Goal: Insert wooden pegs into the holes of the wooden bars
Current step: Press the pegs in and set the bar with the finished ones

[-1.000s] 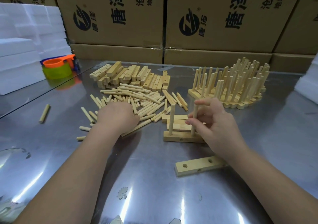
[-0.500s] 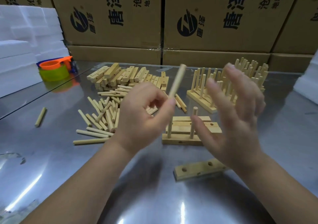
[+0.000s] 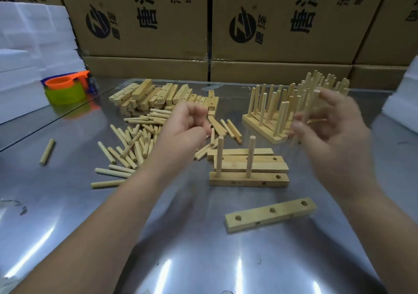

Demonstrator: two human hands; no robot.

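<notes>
Right hand (image 3: 332,126), raised, grips a blurred peg (image 3: 313,100) upright, while left hand (image 3: 187,126) hovers with fingers curled, empty.

Head-worn view, looking forward and down, close over metal table (image 3: 67,203)

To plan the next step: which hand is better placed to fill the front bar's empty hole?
Probably the right hand: it holds a blurred peg and is nearer the empty hole in the bar. The left hand looks empty.
</notes>
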